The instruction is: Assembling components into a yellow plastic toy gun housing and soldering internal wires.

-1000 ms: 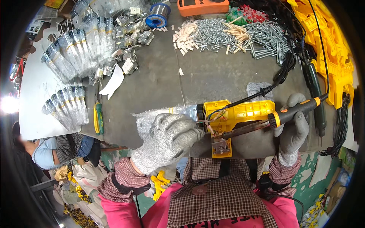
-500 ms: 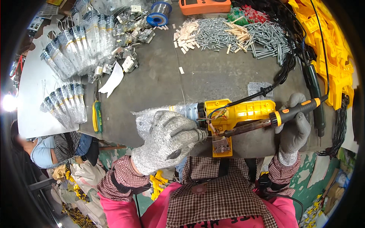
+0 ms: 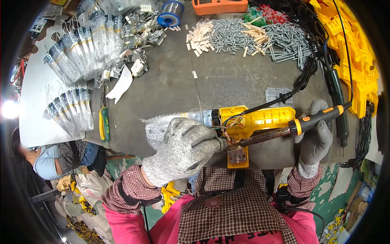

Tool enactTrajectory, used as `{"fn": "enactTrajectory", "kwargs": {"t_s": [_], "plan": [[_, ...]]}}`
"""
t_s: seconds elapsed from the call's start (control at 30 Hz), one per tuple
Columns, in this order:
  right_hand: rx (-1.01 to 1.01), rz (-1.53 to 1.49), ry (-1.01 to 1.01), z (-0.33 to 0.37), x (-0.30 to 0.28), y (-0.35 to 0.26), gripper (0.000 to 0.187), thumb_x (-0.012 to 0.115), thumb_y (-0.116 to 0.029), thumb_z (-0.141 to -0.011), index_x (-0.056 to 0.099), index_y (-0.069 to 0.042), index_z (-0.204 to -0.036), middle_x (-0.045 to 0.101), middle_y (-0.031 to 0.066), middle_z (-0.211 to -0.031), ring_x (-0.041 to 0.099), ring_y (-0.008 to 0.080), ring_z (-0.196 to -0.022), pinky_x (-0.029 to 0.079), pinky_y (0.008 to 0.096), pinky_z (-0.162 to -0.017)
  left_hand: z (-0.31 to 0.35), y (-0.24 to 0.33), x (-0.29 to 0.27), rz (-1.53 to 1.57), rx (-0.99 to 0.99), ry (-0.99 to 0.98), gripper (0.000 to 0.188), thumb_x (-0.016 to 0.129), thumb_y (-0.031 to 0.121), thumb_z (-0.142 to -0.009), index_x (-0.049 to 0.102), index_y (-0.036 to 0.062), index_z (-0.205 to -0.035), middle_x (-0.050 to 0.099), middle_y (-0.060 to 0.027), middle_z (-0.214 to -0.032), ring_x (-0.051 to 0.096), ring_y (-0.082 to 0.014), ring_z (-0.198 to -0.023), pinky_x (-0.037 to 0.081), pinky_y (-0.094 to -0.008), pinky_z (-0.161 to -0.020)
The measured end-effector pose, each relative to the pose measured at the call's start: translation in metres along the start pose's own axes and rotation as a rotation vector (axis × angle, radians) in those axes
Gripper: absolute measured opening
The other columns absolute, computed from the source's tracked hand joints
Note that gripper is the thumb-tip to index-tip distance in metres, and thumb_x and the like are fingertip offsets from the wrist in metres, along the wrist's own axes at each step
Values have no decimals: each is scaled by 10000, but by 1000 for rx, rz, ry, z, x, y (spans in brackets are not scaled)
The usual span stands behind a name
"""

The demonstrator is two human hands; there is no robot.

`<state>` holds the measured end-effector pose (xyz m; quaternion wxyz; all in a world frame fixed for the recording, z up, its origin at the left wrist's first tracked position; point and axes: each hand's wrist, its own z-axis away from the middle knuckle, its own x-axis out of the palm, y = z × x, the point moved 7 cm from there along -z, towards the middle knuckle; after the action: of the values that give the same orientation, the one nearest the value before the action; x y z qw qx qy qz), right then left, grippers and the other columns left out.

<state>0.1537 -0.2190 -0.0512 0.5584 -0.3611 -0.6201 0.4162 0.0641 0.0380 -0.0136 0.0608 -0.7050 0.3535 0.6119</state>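
Observation:
My right hand (image 3: 316,136), in a grey glove, grips a soldering iron (image 3: 321,121) with a black and orange handle. Its tip points left, at the wire joint above a small switch (image 3: 237,156) in the yellow plastic housing (image 3: 264,118). Just left of that tip, my gloved left hand (image 3: 187,148) is closed in a pinch on thin solder wire; the fingers mostly hide it. A strand runs across the table from the blue spool (image 3: 170,18) toward this hand. Behind the hand lies a silver motor (image 3: 206,118), partly in bubble wrap (image 3: 158,128), with coloured wires leading into the housing.
Screws (image 3: 231,36) and small pale pieces are heaped at the back, near an orange meter (image 3: 219,6). Wrapped parts (image 3: 73,53) fill the far left, with yellow-green pliers (image 3: 104,124) nearer. A dark electric screwdriver (image 3: 337,105), black cables and yellow housings (image 3: 353,53) crowd the right.
My left hand has shifted slightly right, its fingertips closer to the iron's tip. The right hand and soldering iron stay almost in place.

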Motion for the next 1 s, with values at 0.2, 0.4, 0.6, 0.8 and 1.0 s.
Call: {"fn": "enactTrajectory", "kwargs": {"t_s": [0.2, 0.4, 0.6, 0.8, 1.0], "plan": [[-4, -6, 8, 0, 1, 0, 403, 585, -309, -900, 452, 29, -1075, 579, 86, -689, 544, 126, -489, 442, 210, -480, -2, 2, -1, -24, 11, 20, 360, 695, 215, -708, 733, 180, -1064, 662, 21, -1044, 604, -212, -942, 432, -419, -825], [-20, -14, -4, 0, 0, 2, 396, 586, -303, -901, 456, 31, -1071, 575, 86, -697, 548, 128, -489, 440, 212, -476, -4, 4, 0, -44, 49, 37, 335, 692, 214, -706, 739, 188, -1036, 663, 16, -1032, 630, -199, -924, 450, -410, -800], [-36, 15, -38, -1, -1, 0, 399, 577, -327, -927, 431, 18, -1062, 533, 81, -839, 541, 132, -487, 443, 214, -448, -4, -18, -38, 175, 6, 250, 226, 817, 178, -718, 721, 103, -909, 614, 14, -646, 591, -187, -542, 399, -346, -568], [-4, -5, -2, -1, -2, 0, 386, 589, -319, -898, 458, 13, -1044, 596, 93, -703, 548, 128, -498, 441, 220, -480, -23, 14, -24, 244, -17, -141, 338, 671, 193, -858, 677, 104, -1184, 725, -79, -841, 682, -226, -650, 547, -355, -514], [-2, -11, -14, -1, 1, 0, 386, 607, -312, -892, 456, 8, -1047, 602, 96, -712, 556, 129, -510, 445, 220, -487, -31, -1, 5, 125, -167, -310, 494, 627, 110, -807, 622, 103, -1302, 686, -108, -903, 686, -281, -731, 519, -367, -578]]}}
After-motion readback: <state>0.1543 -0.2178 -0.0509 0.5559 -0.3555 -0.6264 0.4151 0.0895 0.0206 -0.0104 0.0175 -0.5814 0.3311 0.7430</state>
